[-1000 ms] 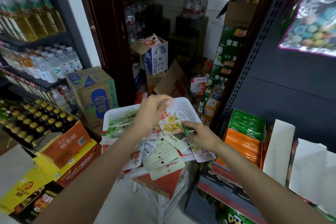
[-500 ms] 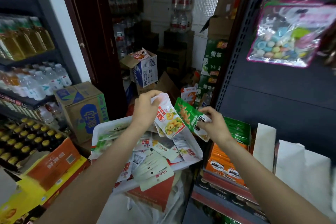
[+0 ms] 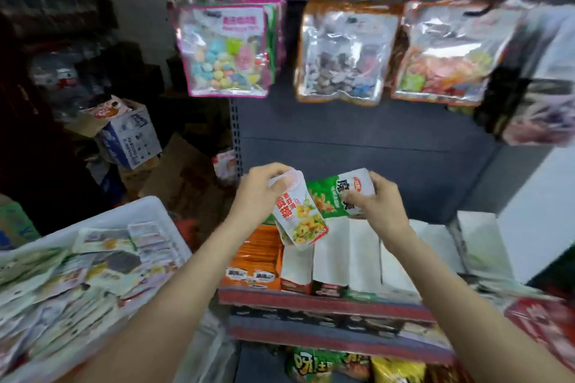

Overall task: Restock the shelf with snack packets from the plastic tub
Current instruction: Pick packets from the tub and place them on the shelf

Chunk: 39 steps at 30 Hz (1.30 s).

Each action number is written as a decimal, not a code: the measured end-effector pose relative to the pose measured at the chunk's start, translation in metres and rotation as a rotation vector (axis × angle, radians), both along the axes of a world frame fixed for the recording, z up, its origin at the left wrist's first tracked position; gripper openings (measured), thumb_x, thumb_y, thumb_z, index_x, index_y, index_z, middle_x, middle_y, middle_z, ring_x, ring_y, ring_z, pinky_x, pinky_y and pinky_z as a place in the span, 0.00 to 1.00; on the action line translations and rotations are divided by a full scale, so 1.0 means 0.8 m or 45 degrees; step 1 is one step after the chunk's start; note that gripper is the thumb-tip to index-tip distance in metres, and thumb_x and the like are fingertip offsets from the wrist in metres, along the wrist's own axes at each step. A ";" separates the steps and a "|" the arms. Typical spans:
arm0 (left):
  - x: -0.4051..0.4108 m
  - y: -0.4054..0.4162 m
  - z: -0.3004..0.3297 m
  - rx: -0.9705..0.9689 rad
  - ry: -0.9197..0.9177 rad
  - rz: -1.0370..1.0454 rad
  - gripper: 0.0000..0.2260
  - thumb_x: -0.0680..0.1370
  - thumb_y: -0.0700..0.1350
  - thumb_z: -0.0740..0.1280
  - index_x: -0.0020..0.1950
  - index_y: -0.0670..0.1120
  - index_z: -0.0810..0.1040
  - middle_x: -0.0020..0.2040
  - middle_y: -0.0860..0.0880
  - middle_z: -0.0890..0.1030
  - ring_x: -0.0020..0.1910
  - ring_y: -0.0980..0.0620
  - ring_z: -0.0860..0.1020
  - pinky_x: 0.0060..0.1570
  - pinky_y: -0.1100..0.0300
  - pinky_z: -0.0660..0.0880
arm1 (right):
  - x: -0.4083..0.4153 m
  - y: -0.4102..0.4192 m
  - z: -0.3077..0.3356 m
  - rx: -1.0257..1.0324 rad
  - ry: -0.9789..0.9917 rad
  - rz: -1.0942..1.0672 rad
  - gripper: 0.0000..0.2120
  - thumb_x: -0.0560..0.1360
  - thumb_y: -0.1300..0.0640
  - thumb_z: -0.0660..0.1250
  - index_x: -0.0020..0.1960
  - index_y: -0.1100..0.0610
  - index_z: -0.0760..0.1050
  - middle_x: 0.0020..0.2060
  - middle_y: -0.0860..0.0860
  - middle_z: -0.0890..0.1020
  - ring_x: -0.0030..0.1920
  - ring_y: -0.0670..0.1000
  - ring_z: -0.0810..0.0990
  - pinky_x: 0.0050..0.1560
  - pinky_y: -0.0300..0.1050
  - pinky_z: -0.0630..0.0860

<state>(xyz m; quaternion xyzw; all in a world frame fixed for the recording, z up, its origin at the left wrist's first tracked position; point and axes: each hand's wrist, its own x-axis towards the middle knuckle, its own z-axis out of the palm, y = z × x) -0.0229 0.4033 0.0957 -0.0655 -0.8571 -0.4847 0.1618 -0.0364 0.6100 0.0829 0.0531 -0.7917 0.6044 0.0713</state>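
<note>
My left hand [image 3: 259, 193] pinches the top of a white snack packet [image 3: 300, 218] with red lettering and yellow pieces pictured on it. My right hand [image 3: 378, 200] grips a green snack packet [image 3: 334, 196] by its white end. Both packets hang over the shelf [image 3: 311, 300], above its rows of orange packets [image 3: 259, 253] and white-backed packets [image 3: 347, 253]. The white plastic tub [image 3: 146, 208] sits at lower left, filled with several loose packets.
Clear bags of sweets [image 3: 227, 50] and other snacks [image 3: 342, 53] hang from hooks on the dark back panel above the shelf. Cardboard boxes [image 3: 129, 137] are stacked on the floor at left. Lower shelves hold more snack bags [image 3: 314, 364].
Both hands lifted a packet out of the tub and carried them rightward over the shelf. The view swung right from the tub to the shelf front.
</note>
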 end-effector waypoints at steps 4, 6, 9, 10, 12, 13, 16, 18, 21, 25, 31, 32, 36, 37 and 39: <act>-0.022 0.118 -0.015 -0.035 -0.022 -0.116 0.06 0.77 0.41 0.66 0.50 0.47 0.82 0.44 0.57 0.82 0.44 0.62 0.79 0.47 0.61 0.74 | 0.000 0.129 -0.009 0.074 0.024 -0.089 0.05 0.73 0.65 0.68 0.42 0.56 0.76 0.36 0.51 0.80 0.39 0.52 0.80 0.38 0.49 0.80; -0.031 0.173 -0.022 -0.054 -0.025 -0.149 0.07 0.76 0.39 0.66 0.50 0.48 0.82 0.43 0.57 0.81 0.41 0.65 0.78 0.44 0.65 0.73 | -0.001 0.184 -0.014 0.115 0.030 -0.141 0.07 0.73 0.66 0.67 0.40 0.55 0.76 0.35 0.50 0.80 0.38 0.52 0.80 0.35 0.42 0.79; -0.043 0.247 -0.037 -0.032 -0.033 -0.129 0.07 0.76 0.38 0.65 0.50 0.46 0.82 0.43 0.55 0.81 0.44 0.56 0.80 0.46 0.60 0.75 | -0.004 0.253 -0.026 0.224 0.019 -0.248 0.05 0.73 0.63 0.68 0.40 0.55 0.77 0.34 0.51 0.80 0.39 0.56 0.81 0.40 0.51 0.81; -0.045 0.270 -0.043 -0.018 -0.044 -0.126 0.07 0.76 0.38 0.65 0.49 0.45 0.82 0.43 0.53 0.82 0.45 0.53 0.80 0.46 0.57 0.75 | -0.004 0.273 -0.030 0.275 0.020 -0.273 0.02 0.73 0.61 0.68 0.41 0.57 0.77 0.35 0.53 0.81 0.40 0.58 0.81 0.42 0.57 0.80; -0.052 0.309 -0.057 -0.010 -0.072 -0.138 0.06 0.76 0.37 0.65 0.48 0.44 0.81 0.44 0.52 0.81 0.47 0.50 0.79 0.47 0.53 0.76 | -0.005 0.306 -0.036 0.381 0.029 -0.311 0.03 0.73 0.60 0.68 0.41 0.60 0.76 0.35 0.56 0.81 0.40 0.60 0.80 0.42 0.61 0.78; -0.056 0.326 -0.064 -0.019 -0.083 -0.141 0.06 0.77 0.37 0.64 0.48 0.44 0.80 0.44 0.52 0.81 0.47 0.49 0.79 0.47 0.52 0.76 | -0.006 0.320 -0.039 0.428 0.031 -0.326 0.05 0.73 0.60 0.68 0.40 0.59 0.75 0.33 0.55 0.80 0.38 0.60 0.79 0.40 0.60 0.78; -0.070 0.369 -0.086 -0.048 -0.084 -0.136 0.06 0.78 0.37 0.63 0.48 0.43 0.80 0.45 0.52 0.80 0.49 0.48 0.78 0.47 0.54 0.75 | -0.007 0.353 -0.047 0.611 0.036 -0.338 0.10 0.74 0.60 0.67 0.36 0.53 0.71 0.29 0.48 0.75 0.34 0.55 0.73 0.33 0.47 0.69; -0.076 0.392 -0.096 -0.049 -0.087 -0.116 0.06 0.78 0.37 0.63 0.49 0.43 0.79 0.46 0.51 0.80 0.47 0.51 0.76 0.42 0.61 0.71 | -0.008 0.370 -0.055 0.686 0.024 -0.334 0.10 0.75 0.60 0.66 0.36 0.50 0.72 0.29 0.46 0.74 0.34 0.53 0.72 0.30 0.44 0.64; -0.083 0.417 -0.107 -0.054 -0.069 -0.115 0.07 0.78 0.35 0.62 0.48 0.42 0.79 0.44 0.52 0.79 0.43 0.53 0.75 0.38 0.66 0.66 | -0.010 0.393 -0.066 0.668 0.015 -0.361 0.06 0.76 0.59 0.66 0.51 0.57 0.80 0.37 0.51 0.80 0.39 0.54 0.77 0.35 0.43 0.66; -0.085 0.435 -0.131 -0.142 -0.024 -0.068 0.06 0.78 0.34 0.61 0.48 0.40 0.77 0.46 0.48 0.80 0.45 0.51 0.75 0.39 0.67 0.64 | -0.013 0.413 -0.070 0.659 0.008 -0.358 0.04 0.76 0.58 0.66 0.46 0.59 0.78 0.34 0.53 0.79 0.37 0.56 0.76 0.34 0.47 0.68; -0.082 0.421 -0.143 -0.177 0.004 0.017 0.05 0.79 0.37 0.61 0.47 0.41 0.76 0.45 0.47 0.78 0.44 0.52 0.75 0.34 0.69 0.65 | -0.019 0.419 -0.075 0.613 0.000 -0.302 0.05 0.76 0.58 0.66 0.42 0.53 0.74 0.33 0.50 0.78 0.38 0.54 0.77 0.35 0.46 0.71; -0.080 0.418 -0.144 -0.178 -0.009 0.023 0.05 0.79 0.39 0.61 0.47 0.41 0.76 0.45 0.47 0.78 0.43 0.53 0.76 0.33 0.70 0.67 | -0.020 0.418 -0.075 0.609 0.000 -0.297 0.05 0.76 0.58 0.66 0.42 0.51 0.73 0.33 0.48 0.77 0.37 0.53 0.77 0.35 0.44 0.70; -0.073 0.422 -0.152 -0.176 -0.054 -0.017 0.08 0.80 0.44 0.62 0.49 0.40 0.77 0.45 0.48 0.78 0.42 0.56 0.74 0.34 0.77 0.67 | -0.023 0.414 -0.079 0.616 0.001 -0.284 0.05 0.76 0.58 0.66 0.42 0.52 0.72 0.32 0.47 0.76 0.35 0.50 0.75 0.32 0.41 0.69; -0.075 0.425 -0.152 -0.179 -0.047 -0.028 0.08 0.80 0.43 0.62 0.49 0.40 0.77 0.45 0.49 0.79 0.42 0.56 0.74 0.35 0.77 0.67 | -0.024 0.412 -0.079 0.623 0.002 -0.283 0.05 0.76 0.58 0.65 0.42 0.52 0.72 0.32 0.46 0.76 0.34 0.49 0.75 0.31 0.38 0.67; -0.082 0.431 -0.150 -0.177 -0.025 -0.030 0.07 0.80 0.42 0.62 0.48 0.41 0.77 0.46 0.48 0.80 0.43 0.55 0.74 0.36 0.75 0.67 | -0.025 0.409 -0.079 0.606 0.010 -0.281 0.05 0.76 0.59 0.65 0.42 0.52 0.73 0.32 0.46 0.76 0.34 0.48 0.75 0.31 0.37 0.67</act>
